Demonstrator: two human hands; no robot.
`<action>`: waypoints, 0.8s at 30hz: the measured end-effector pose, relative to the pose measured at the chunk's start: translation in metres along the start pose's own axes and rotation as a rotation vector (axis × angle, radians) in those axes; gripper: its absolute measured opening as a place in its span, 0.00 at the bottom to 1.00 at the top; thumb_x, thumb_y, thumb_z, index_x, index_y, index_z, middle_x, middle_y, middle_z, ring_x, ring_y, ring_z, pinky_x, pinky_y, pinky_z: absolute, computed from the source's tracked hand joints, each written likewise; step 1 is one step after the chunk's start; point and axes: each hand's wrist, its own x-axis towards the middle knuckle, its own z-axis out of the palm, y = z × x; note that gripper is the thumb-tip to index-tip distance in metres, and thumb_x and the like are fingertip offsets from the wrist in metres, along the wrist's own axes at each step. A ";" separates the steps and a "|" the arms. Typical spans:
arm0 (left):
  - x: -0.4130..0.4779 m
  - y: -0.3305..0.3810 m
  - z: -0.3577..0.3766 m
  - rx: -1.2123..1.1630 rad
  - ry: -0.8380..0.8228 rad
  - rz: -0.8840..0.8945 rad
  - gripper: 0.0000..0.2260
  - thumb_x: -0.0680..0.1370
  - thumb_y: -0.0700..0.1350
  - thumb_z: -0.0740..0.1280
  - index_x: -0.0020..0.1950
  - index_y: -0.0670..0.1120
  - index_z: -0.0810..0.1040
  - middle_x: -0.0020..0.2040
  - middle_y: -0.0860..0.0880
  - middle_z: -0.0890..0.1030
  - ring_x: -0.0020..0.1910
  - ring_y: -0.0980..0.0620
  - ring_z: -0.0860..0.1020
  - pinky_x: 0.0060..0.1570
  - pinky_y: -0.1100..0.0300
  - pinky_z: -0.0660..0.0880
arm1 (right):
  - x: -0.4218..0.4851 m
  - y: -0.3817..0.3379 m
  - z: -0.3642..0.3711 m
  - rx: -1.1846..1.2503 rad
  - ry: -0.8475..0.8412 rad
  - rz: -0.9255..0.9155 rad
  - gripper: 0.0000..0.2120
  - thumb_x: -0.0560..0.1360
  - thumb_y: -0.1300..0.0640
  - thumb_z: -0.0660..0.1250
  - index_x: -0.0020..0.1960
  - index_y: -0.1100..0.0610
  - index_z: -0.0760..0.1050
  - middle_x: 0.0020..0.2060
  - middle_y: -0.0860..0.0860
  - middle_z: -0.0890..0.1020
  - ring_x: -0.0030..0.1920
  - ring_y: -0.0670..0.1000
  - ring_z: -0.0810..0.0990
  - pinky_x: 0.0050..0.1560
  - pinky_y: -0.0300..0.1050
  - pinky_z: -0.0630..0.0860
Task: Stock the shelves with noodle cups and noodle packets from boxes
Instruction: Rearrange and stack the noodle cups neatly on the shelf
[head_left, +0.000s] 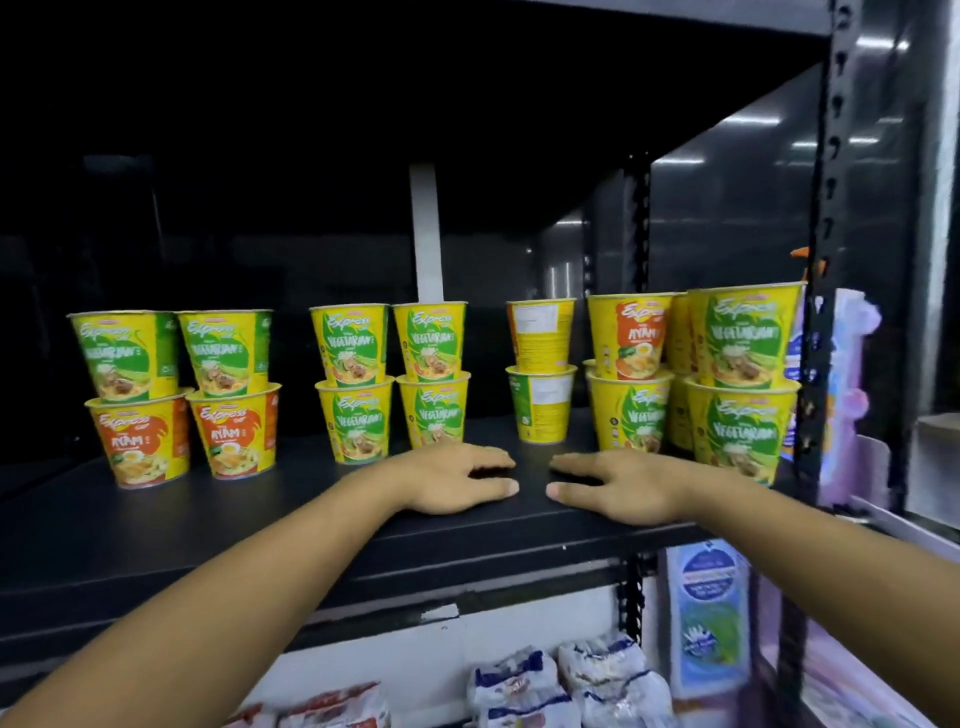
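Yellow noodle cups stand two high on a black shelf (208, 525). At the left, green cups sit on orange Ayam cups (137, 441). In the middle are two stacks of green Vegetarian cups (392, 384). A stack turned label-away (540, 374) stands right of them, and more stacks (737, 384) crowd the right end. My left hand (457, 480) and right hand (618, 483) lie flat on the shelf in front of the cups, fingertips pointing at each other, holding nothing. Noodle packets (571, 686) lie on the shelf below.
A black slotted upright (826, 260) bounds the shelf on the right, with a glossy dark panel behind it. Blue and white packs (709, 613) hang beside the lower shelf. Red packets (332, 709) lie at the bottom left.
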 end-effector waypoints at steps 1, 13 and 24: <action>0.007 0.005 0.002 0.021 -0.040 -0.016 0.29 0.82 0.67 0.57 0.81 0.58 0.64 0.81 0.57 0.63 0.80 0.52 0.61 0.78 0.55 0.57 | -0.003 0.003 0.002 0.005 0.010 0.007 0.35 0.79 0.29 0.55 0.81 0.46 0.61 0.80 0.44 0.63 0.79 0.48 0.62 0.79 0.45 0.57; 0.065 0.039 -0.012 -0.761 0.471 -0.216 0.09 0.78 0.50 0.74 0.55 0.47 0.82 0.53 0.46 0.84 0.53 0.49 0.82 0.59 0.46 0.81 | -0.009 0.003 0.026 -0.172 0.222 -0.019 0.30 0.83 0.35 0.48 0.80 0.48 0.64 0.79 0.46 0.66 0.78 0.49 0.65 0.73 0.52 0.67; 0.142 0.054 -0.012 -0.901 0.622 -0.358 0.38 0.69 0.49 0.82 0.68 0.46 0.61 0.60 0.47 0.76 0.55 0.48 0.78 0.36 0.62 0.75 | -0.013 0.003 0.030 -0.166 0.279 0.010 0.29 0.82 0.33 0.48 0.78 0.44 0.66 0.76 0.43 0.70 0.74 0.50 0.70 0.67 0.53 0.73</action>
